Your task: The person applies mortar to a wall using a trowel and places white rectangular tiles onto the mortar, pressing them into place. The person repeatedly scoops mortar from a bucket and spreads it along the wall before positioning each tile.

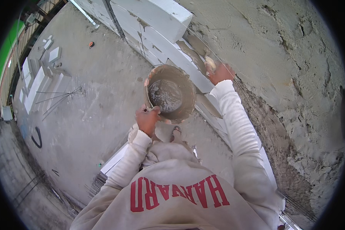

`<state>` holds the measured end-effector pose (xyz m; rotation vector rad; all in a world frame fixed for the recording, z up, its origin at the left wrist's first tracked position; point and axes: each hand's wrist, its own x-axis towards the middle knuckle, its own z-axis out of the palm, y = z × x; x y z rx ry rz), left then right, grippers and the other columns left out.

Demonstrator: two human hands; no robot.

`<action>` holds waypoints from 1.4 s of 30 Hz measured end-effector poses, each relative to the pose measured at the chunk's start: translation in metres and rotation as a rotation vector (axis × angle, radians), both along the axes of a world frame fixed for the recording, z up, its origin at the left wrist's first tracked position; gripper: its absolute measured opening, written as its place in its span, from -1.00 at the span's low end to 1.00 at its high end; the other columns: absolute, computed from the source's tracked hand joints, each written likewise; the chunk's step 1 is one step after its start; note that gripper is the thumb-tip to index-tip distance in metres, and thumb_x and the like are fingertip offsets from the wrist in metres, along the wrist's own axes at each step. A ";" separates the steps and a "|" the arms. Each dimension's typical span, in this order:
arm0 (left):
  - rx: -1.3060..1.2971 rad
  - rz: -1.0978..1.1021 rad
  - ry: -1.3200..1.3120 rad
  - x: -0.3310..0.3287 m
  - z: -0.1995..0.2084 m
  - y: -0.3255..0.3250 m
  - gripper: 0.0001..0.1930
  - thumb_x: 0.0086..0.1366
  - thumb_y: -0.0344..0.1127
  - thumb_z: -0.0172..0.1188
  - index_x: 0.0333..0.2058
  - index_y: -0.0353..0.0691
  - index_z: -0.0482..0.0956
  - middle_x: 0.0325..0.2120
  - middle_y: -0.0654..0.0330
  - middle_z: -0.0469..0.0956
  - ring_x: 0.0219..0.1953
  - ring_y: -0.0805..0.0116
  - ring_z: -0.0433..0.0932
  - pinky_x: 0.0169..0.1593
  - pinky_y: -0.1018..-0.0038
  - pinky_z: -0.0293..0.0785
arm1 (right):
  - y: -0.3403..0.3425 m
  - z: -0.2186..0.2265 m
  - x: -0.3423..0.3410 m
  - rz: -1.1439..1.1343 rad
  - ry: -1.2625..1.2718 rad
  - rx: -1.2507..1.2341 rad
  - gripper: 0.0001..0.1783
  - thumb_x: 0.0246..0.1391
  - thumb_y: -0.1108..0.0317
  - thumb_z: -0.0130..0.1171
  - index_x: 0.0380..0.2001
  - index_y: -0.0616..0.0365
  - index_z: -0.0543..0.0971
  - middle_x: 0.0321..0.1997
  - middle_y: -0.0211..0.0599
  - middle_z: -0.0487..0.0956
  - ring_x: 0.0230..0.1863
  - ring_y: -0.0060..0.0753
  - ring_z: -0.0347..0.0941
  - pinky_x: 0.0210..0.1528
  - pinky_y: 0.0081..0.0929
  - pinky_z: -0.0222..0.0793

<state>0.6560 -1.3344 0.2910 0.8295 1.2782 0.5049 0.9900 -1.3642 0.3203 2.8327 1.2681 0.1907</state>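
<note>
Working well here, I reckoned, meant keeping the bucket [188, 94] level and close while laying grey mortar [191, 53] evenly along the block wall [183, 61]. The left hand [147, 120] pinched the bucket's rim at seven o'clock; the right hand [221, 73], at the worker's one, grasped a pale lump [210, 64], too blurred to name. The bucket hung at twelve, mouth up, long axis near upright.

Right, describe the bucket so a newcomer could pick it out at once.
Find the white block wall running diagonally from upper left toward lower right. Beside its middle stretch, the left hand grips the rim of the bucket. Its round, open mouth and wet grey mix set it apart from the straight-edged wall.
</note>
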 end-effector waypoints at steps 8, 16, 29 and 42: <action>0.063 0.097 -0.007 -0.041 -0.019 0.025 -0.83 0.18 -0.47 0.27 -0.25 -0.39 0.63 -0.38 0.16 0.63 -0.44 0.39 0.60 -0.37 0.42 0.67 | -0.050 -0.005 0.012 0.007 0.104 -0.143 -0.41 0.23 -0.17 0.15 0.12 0.02 0.65 -0.08 0.02 0.72 0.01 0.04 0.66 0.18 0.04 0.45; 0.128 0.051 0.035 -0.018 -0.015 0.003 -0.82 0.13 -0.51 0.29 -0.25 -0.38 0.63 -0.41 0.16 0.63 -0.51 0.40 0.58 -0.40 0.43 0.63 | -0.157 0.029 -0.020 -0.006 0.141 -0.080 -0.39 0.17 -0.11 0.25 0.13 0.09 0.64 -0.04 0.09 0.69 -0.02 0.14 0.65 0.13 0.00 0.48; 0.234 -0.071 0.078 0.028 0.038 -0.076 -0.66 0.12 -0.39 0.35 -0.12 -0.43 0.70 -0.39 0.10 0.73 -0.42 0.40 0.64 -0.28 0.41 0.56 | -0.169 0.051 -0.080 0.087 0.514 -0.230 -0.52 0.09 -0.03 0.37 -0.20 0.22 0.68 -0.17 0.05 0.70 -0.15 0.04 0.65 -0.06 -0.05 0.50; 0.080 0.168 -0.085 -0.006 0.001 -0.015 -0.76 0.17 -0.41 0.33 -0.20 -0.42 0.66 -0.45 0.14 0.66 -0.54 0.44 0.56 -0.44 0.42 0.50 | -0.106 0.220 -0.002 -0.025 0.906 0.280 -0.66 0.15 0.18 0.48 -0.26 0.21 0.60 -0.54 -0.41 0.53 -0.52 -0.58 0.46 -0.51 -0.46 0.32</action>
